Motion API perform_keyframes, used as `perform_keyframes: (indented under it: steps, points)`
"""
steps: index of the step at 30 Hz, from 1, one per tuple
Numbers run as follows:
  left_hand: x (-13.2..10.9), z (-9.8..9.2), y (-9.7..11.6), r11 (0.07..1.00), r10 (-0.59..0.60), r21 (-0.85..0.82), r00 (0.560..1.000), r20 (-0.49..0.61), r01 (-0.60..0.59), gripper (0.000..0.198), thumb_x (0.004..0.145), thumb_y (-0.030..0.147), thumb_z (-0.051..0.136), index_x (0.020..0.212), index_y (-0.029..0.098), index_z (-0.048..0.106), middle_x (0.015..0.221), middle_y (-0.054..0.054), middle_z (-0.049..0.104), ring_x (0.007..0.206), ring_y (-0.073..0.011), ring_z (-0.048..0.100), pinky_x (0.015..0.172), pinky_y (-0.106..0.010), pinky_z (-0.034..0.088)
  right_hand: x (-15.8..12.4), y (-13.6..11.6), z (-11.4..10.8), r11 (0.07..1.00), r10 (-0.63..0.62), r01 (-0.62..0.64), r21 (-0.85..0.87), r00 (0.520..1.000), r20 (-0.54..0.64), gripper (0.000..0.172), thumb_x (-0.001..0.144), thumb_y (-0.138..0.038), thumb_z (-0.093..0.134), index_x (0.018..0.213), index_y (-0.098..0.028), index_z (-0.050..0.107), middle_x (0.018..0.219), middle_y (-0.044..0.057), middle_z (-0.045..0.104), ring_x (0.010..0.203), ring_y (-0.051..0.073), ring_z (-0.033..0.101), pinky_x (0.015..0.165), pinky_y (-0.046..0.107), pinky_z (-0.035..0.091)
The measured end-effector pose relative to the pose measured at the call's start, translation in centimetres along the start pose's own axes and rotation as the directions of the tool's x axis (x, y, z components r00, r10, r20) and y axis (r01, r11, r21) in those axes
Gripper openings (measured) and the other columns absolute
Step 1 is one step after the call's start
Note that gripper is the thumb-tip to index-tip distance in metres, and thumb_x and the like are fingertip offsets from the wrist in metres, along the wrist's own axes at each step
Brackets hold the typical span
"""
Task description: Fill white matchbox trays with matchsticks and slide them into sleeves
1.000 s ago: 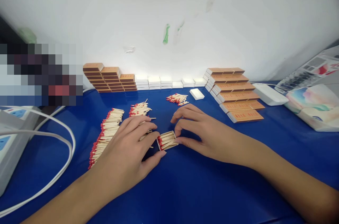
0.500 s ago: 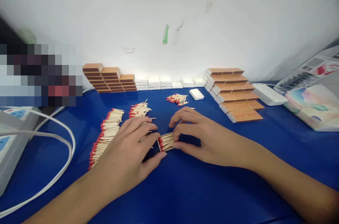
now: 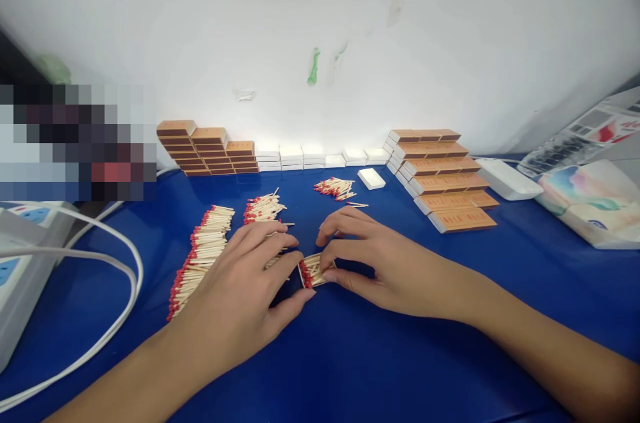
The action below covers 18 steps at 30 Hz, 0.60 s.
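A small matchbox tray (image 3: 301,274) with red-tipped matches (image 3: 311,270) inside sits on the blue table between both hands. My left hand (image 3: 257,276) holds the tray's left end between thumb and index finger. Inside its right part, the thumb and index finger of my right hand (image 3: 370,260) pinch at the matches; its other fingers curl above. Left of the tray lies a long row of loose matches (image 3: 207,246), partly hidden by my left hand. A smaller heap of matches (image 3: 263,208) is just beyond that hand, and another pile (image 3: 334,188) lies farther back.
Orange matchboxes stand in a stepped stack (image 3: 200,150) at back left and another (image 3: 445,183) at right. White trays (image 3: 293,156) line the wall between them; one white tray (image 3: 371,178) lies apart. A power strip (image 3: 30,263) with cables is left, a tissue pack (image 3: 595,203) right.
My right hand has shifted slightly left over the tray, and some matches inside now lie crossed. A couple of loose matches behind that hand show more fully. My left hand stays put.
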<state>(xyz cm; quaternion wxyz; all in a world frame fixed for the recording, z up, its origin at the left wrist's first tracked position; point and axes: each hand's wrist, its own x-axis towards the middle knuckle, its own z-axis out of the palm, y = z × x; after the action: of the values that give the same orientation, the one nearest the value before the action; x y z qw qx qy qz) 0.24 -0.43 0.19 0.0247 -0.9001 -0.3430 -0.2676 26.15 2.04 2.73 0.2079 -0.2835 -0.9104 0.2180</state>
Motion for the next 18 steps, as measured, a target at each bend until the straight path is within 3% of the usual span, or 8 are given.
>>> perform_keyframes:
  steps: [5, 11, 18]
  points:
    - [0.0, 0.0, 0.0, 1.0, 0.002, -0.003, 1.0, 0.006, -0.002, 0.026, 0.099, 0.035, 0.072, 0.114, 0.014, 0.074, 0.117, -0.011, 0.075, 0.128, -0.0328, 0.062, 0.11, -0.056, 0.055, 0.0, 0.2, 0.6, 0.999, 0.017, -0.018, -0.03, 0.999, -0.033, 0.004, 0.102, -0.022, 0.067, 0.101, -0.021, 0.071, 0.116, 0.009, 0.065, 0.117, 0.022, 0.059, 0.105, 0.04, 0.051]
    - [0.0, 0.1, 0.1, 1.0, 0.008, -0.008, 1.0, 0.009, -0.007, 0.026, 0.1, 0.035, 0.072, 0.113, 0.013, 0.075, 0.118, -0.011, 0.075, 0.129, -0.0323, 0.061, 0.112, -0.055, 0.054, 0.1, 0.3, 1.3, 0.998, 0.007, -0.012, -0.057, 0.996, -0.09, 0.008, 0.104, -0.023, 0.064, 0.099, -0.02, 0.069, 0.113, 0.009, 0.066, 0.113, 0.022, 0.059, 0.102, 0.039, 0.052]
    - [0.0, 0.0, 0.1, 1.0, 0.01, -0.017, 1.0, 0.007, -0.01, 0.024, 0.101, 0.036, 0.07, 0.113, 0.015, 0.074, 0.117, -0.01, 0.075, 0.128, -0.0316, 0.062, 0.112, -0.053, 0.054, 0.1, 0.1, 0.8, 1.0, 0.004, -0.004, -0.009, 1.0, -0.031, 0.006, 0.103, -0.021, 0.065, 0.103, -0.021, 0.071, 0.117, 0.009, 0.065, 0.118, 0.022, 0.059, 0.106, 0.04, 0.051]
